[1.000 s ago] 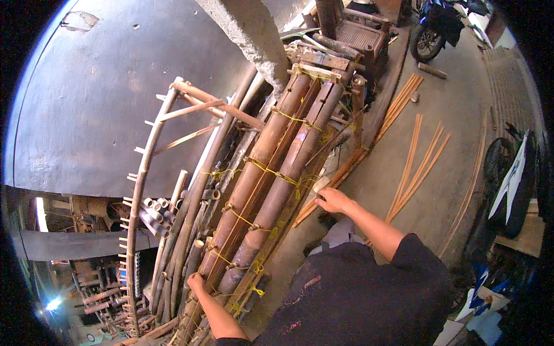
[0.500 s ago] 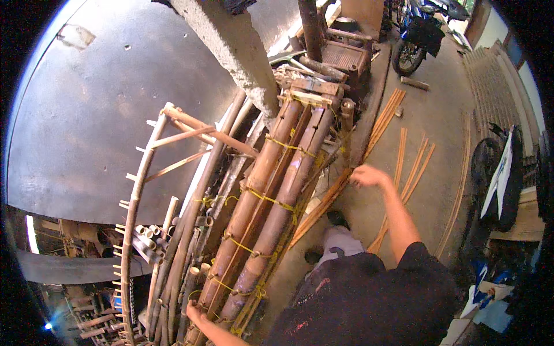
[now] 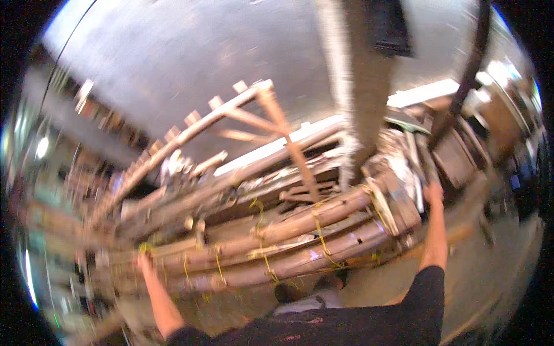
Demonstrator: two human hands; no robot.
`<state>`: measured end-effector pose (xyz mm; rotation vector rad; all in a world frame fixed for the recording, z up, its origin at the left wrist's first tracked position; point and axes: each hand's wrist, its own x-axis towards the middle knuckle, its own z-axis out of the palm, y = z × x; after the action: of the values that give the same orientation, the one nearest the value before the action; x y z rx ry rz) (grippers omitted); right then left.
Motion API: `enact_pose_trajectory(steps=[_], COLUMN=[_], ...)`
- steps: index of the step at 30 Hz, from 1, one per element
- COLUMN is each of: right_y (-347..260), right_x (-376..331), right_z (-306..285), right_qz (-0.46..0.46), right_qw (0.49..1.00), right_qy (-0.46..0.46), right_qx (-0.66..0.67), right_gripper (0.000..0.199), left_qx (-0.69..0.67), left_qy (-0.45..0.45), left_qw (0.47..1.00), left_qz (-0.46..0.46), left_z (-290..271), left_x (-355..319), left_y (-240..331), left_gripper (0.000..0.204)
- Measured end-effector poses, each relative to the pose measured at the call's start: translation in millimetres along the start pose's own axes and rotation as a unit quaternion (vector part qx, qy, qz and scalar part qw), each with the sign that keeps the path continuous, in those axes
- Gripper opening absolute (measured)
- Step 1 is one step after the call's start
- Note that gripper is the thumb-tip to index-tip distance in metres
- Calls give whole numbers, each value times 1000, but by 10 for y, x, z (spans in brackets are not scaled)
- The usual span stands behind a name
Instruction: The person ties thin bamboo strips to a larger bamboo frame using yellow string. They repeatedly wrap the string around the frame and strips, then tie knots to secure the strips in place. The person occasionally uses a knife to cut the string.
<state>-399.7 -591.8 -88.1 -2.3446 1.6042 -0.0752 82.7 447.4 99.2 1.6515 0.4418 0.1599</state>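
Two big surfaces fill most of what I see: a grey wall (image 3: 190,63) across the top and a bare concrete floor (image 3: 496,271) along the lower right, all smeared by blur. A square concrete pillar (image 3: 360,86) comes down from the top middle and meets the clutter behind the work. Below it lies the bundle of long brown poles (image 3: 288,242), running from the lower left up toward the right, bound at several spots with yellow ties (image 3: 318,233). Behind the bundle leans a lighter curved wooden frame with short pegs (image 3: 231,109), its joint just left of the pillar. At the bundle's right end I make out a worn wooden block or crate (image 3: 398,202), too blurred to name better. My right hand (image 3: 434,193) is raised at that end, touching or just beside the block; I cannot tell whether its fingers grip anything. My left hand (image 3: 143,264) sits at the bundle's left part, on or against the poles near a yellow tie, and its grip is likewise unclear. Open floor lies only to the right and in front of the bundle; the left side is crowded with dim, stacked clutter.
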Motion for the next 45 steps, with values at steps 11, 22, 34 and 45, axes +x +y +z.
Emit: enact_pose_trajectory(steps=[11, 22, 34, 45], right_y=[362, -101, -3079, -5295], right_x=[441, -1986, -6574, -7878], right_z=[-255, -1817, -1056, 518], right_qz=[-150, -46, 2, -345], right_qw=[983, 987, 821, 769], right_qy=[-84, -146, -175, -428], right_qx=[-62, -40, 544, 327], right_gripper=[71, 53, 47, 69], left_qx=[-45, -26, 200, 214], left_qy=[91, 163, -14, -285], left_qw=[987, 959, 979, 912], left_qz=[123, 229, 40, 202], left_z=[101, -845, -1708, -909], left_x=[-1000, -275, 1086, 609], left_y=[497, 613, -542, -400], left_gripper=[7, 40, 36, 38])
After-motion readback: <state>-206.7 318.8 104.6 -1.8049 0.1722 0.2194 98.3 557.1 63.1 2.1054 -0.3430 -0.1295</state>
